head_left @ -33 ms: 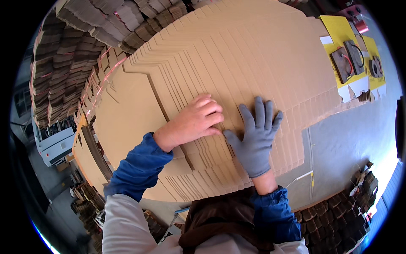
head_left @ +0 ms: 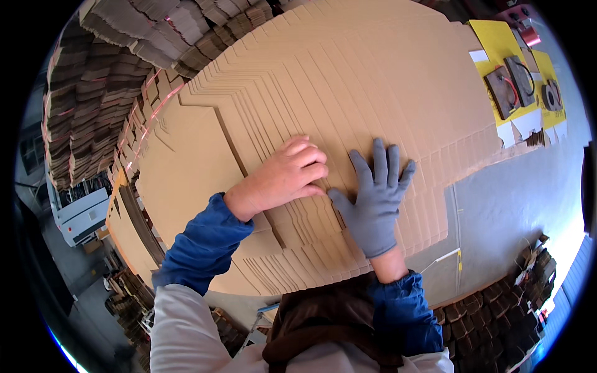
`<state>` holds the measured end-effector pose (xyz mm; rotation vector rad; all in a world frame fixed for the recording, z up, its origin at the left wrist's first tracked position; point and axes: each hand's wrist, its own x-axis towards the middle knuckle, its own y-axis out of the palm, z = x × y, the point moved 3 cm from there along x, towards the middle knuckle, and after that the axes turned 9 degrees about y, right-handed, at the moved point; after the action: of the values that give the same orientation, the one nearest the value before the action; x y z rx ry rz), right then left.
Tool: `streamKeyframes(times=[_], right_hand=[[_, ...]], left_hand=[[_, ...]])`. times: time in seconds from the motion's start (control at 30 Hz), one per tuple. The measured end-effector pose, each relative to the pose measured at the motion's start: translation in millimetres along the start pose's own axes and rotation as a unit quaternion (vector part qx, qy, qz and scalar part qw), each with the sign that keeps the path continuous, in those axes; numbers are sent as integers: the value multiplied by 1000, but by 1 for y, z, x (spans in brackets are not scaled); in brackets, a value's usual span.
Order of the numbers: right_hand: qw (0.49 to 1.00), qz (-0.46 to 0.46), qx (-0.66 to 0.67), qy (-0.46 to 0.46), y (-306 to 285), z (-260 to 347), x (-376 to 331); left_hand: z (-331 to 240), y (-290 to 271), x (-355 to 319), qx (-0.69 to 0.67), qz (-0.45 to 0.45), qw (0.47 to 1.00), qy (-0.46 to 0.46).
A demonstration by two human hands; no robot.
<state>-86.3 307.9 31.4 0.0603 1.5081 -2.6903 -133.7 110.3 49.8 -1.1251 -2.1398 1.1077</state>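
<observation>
Overlapping brown cardboard sheets [head_left: 385,81] lie fanned out in steps before me, their edges running in near-parallel lines. My bare left hand [head_left: 283,174] rests on the stepped edges left of the middle. Its fingers are bent and a little apart, with a gap between thumb and forefinger; no sheet shows between them. My right hand [head_left: 371,199], in a grey glove, lies flat on the sheets just to the right, fingers spread. The thumb tips of both hands nearly meet. A larger flat cardboard panel [head_left: 196,155] lies under and beyond my left forearm.
Tall stacks of cardboard [head_left: 93,105] rise at the far left, some tied with pink strapping. Dark blocks with handles [head_left: 502,93] sit on yellow sheets [head_left: 491,37] at the far right. More bundled cardboard [head_left: 491,323] stands at the lower right, beside grey floor [head_left: 497,211].
</observation>
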Motion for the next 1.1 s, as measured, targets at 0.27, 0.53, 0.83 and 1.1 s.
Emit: streamKeyframes(times=[0.27,0.53,0.83,1.1], right_hand=[[1000,-1,3,15,3,-1,-2],[1000,2,-4,25,6,-2,-2],[1000,5,-5,30,6,-4,-2],[999,5,-14,29,7,-5,-2]], left_hand=[[1,-2,0,-1,-21,999,31],[0,3,-5,23,-22,999,29],[0,3,-11,14,-23,999,26],[-1,1,-13,7,-28,999,27]])
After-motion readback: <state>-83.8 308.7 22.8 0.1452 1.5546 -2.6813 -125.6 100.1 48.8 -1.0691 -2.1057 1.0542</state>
